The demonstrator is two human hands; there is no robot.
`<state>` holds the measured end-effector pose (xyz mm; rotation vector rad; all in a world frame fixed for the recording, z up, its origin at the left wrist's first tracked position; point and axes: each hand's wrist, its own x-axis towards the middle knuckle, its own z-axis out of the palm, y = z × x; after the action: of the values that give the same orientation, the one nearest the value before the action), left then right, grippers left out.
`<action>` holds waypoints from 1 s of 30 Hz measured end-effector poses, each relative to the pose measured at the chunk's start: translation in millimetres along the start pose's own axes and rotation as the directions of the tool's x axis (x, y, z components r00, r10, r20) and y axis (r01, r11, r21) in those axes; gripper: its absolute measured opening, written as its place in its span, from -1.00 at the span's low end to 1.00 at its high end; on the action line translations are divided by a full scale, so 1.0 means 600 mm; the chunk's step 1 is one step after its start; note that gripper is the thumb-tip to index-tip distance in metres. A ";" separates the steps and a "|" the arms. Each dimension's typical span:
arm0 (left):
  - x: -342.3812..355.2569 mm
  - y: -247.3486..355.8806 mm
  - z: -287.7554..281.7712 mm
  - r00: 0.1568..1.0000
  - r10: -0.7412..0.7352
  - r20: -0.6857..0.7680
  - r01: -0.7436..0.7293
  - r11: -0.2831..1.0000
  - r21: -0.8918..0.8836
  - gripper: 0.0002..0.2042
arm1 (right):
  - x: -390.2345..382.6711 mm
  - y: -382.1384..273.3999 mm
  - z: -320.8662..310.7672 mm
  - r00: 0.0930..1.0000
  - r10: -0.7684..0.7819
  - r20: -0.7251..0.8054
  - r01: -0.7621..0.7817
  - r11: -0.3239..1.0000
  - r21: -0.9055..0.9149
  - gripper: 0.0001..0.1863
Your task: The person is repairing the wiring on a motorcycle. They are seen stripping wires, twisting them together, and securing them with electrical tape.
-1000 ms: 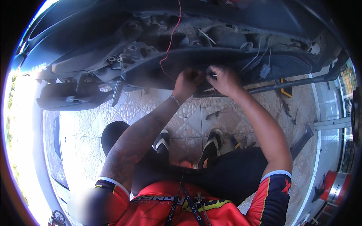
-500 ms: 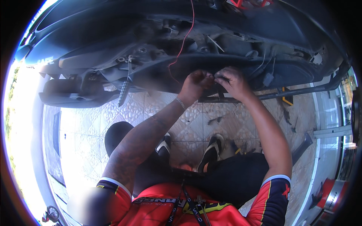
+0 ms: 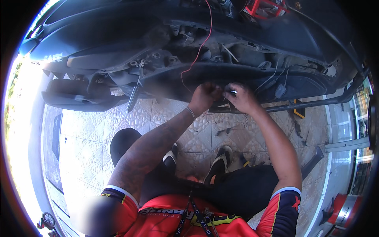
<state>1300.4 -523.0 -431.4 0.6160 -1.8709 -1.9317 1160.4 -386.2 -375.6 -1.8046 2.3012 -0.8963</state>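
Note:
My left hand (image 3: 206, 96) is closed in a pinch, its back turned up. A thin red wire (image 3: 196, 59) hangs from the top and runs down to this hand, where its end is lost behind the fingers. Close beside it, nearly touching, my right hand (image 3: 241, 98) pinches with thumb and forefinger. A small bright spot shows between those fingers; what they hold is too small to tell. Both hands are in front of the long black lower panel (image 3: 166, 81) of a dark motor scooter (image 3: 106, 39), whose inner parts lie exposed above it.
A grey connector (image 3: 280, 91) hangs on wires at the right of the panel. A silver ridged handle (image 3: 133, 98) dangles at the left. A dark tube (image 3: 316, 102) runs along the lower right. A red crate (image 3: 263, 8) is at the top; a red-and-silver cylinder (image 3: 344, 211) stands at lower right.
Both hands have dropped slightly, along with a small shift of the whole view. The right thumb and forefinger have bent apart into a loop, where a bright spot now shows.

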 end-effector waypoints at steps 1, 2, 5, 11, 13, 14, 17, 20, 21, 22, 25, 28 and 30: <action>0.001 -0.001 0.001 1.000 0.004 0.001 -0.004 1.000 -0.005 -0.85 | 0.001 -0.003 0.000 1.000 0.007 -0.026 -0.007 1.000 0.002 -0.70; 0.002 -0.001 0.001 1.000 0.007 0.001 -0.007 1.000 -0.006 -0.85 | 0.002 -0.006 0.000 0.999 0.008 -0.031 -0.008 1.000 -0.005 -0.70; 0.004 0.000 0.003 1.000 0.016 0.001 -0.016 1.000 -0.007 -0.85 | 0.006 -0.012 0.003 0.999 0.010 -0.049 -0.013 0.998 -0.059 -0.72; -0.003 0.008 -0.001 1.000 -0.011 -0.015 0.010 0.999 -0.051 -0.86 | 0.007 -0.007 0.002 0.998 -0.057 -0.028 0.056 0.998 -0.029 -0.75; -0.003 0.007 -0.002 1.000 -0.010 -0.011 0.010 0.999 -0.053 -0.86 | 0.006 -0.003 -0.002 0.997 -0.074 -0.036 0.074 0.997 0.002 -0.76; -0.002 0.005 -0.002 1.000 -0.014 -0.008 0.014 0.999 -0.047 -0.85 | 0.005 -0.002 -0.005 0.997 -0.077 -0.018 0.077 0.997 0.001 -0.77; -0.001 -0.003 -0.002 1.000 -0.001 0.005 0.001 0.998 -0.064 -0.85 | 0.005 -0.001 -0.010 0.996 -0.071 0.045 0.072 0.997 -0.024 -0.79; -0.001 -0.005 -0.002 1.000 0.002 0.005 -0.001 0.998 -0.067 -0.85 | 0.006 -0.003 -0.011 0.995 -0.079 0.060 0.081 0.996 -0.032 -0.79; -0.001 -0.005 -0.002 1.000 -0.008 0.001 0.008 0.998 -0.055 -0.85 | 0.007 -0.004 -0.010 0.995 -0.082 0.051 0.083 0.996 -0.026 -0.79; -0.002 -0.005 -0.003 1.000 0.000 -0.003 -0.001 0.998 -0.068 -0.83 | 0.007 -0.005 -0.008 0.996 -0.085 0.042 0.085 0.996 -0.020 -0.79; -0.003 -0.003 -0.003 1.000 0.004 -0.008 -0.005 0.996 -0.084 -0.81 | 0.007 -0.006 -0.003 0.997 -0.079 -0.001 0.079 0.993 -0.092 -0.77; -0.003 -0.005 -0.003 1.000 0.006 0.000 -0.005 0.997 -0.081 -0.84 | 0.007 -0.006 0.001 0.994 -0.109 -0.013 0.108 0.989 -0.099 -0.76; -0.002 -0.006 -0.003 1.000 -0.008 -0.010 0.007 0.999 -0.049 -0.84 | 0.006 -0.005 0.003 0.997 -0.081 0.007 0.081 0.993 -0.084 -0.76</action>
<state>1302.3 -523.6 -435.0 0.6179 -1.8114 -1.9693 1162.6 -390.5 -374.7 -1.9438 2.3119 -0.8177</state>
